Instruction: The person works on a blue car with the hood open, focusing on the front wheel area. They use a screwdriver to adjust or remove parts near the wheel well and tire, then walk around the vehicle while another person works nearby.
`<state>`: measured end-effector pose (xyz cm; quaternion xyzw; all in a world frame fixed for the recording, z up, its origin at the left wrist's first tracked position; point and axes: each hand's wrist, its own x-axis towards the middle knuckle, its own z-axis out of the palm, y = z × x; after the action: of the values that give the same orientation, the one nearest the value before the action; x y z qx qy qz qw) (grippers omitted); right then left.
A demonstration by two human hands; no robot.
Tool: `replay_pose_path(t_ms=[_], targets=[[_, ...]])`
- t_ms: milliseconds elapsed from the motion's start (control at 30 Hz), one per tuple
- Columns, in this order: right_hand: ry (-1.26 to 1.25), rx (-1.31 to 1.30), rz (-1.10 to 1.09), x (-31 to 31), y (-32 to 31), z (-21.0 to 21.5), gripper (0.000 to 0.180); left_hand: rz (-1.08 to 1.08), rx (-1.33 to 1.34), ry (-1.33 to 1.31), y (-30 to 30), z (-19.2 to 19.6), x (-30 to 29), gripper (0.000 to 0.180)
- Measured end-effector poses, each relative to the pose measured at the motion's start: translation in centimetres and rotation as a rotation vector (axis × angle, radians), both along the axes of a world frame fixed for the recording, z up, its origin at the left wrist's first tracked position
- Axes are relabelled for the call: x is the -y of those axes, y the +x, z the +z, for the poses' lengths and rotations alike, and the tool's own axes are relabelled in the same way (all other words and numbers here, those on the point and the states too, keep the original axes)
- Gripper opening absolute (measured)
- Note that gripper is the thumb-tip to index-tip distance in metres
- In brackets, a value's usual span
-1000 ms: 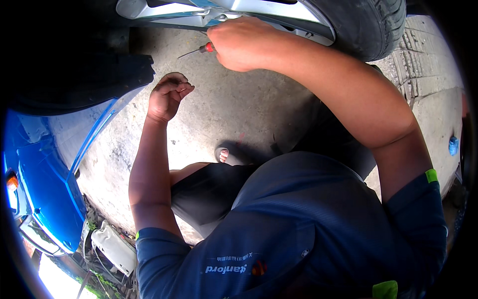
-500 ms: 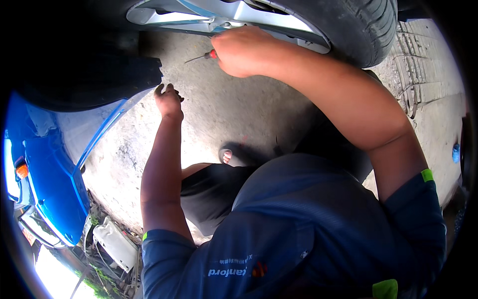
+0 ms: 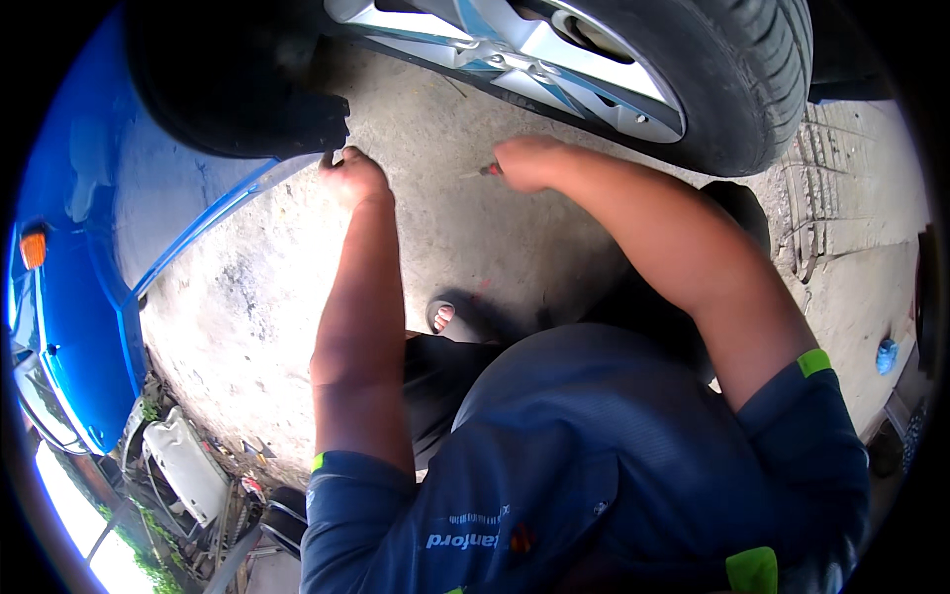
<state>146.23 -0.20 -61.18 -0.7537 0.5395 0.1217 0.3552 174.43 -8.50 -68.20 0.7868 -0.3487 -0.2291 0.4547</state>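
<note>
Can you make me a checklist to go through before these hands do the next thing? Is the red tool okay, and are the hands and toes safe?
1. Right hand holds the red-handled tool: ok.
2. Tool apart from the left hand: ok, a gap shows between them.
3. Left hand at the edge of the black panel: ok.
4. Left fingers gripping that panel firmly: cannot tell, the fingers are partly hidden.
5. Hands covered by gloves: not ok, both are bare.
6. Toes covered: not ok, bare toes show.
</note>
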Motion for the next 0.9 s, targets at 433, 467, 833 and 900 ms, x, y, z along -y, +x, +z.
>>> replay_pose_path(t_ms=[433, 467, 833, 900], targets=[[0.257, -0.393, 0.231, -4.0, 0.2, -7.5, 0.023, -0.167, 0.067, -0.174, -5.3, 4.9, -0.9, 0.033], [0.243, -0.377, 0.142, -2.9, 0.4, -8.1, 0.023, -0.215, 0.065, -0.141, -5.6, 5.0, -0.6, 0.034], [-0.323, 0.369, -0.367, 12.6, 14.8, 4.6, 0.040, -0.326, -0.016, -0.216, -3.6, 5.1, -0.3, 0.030], [-0.276, 0.322, -0.352, 13.3, 15.4, 4.4, 0.036, -0.354, 0.020, -0.266, -3.5, 4.5, -0.2, 0.029]])
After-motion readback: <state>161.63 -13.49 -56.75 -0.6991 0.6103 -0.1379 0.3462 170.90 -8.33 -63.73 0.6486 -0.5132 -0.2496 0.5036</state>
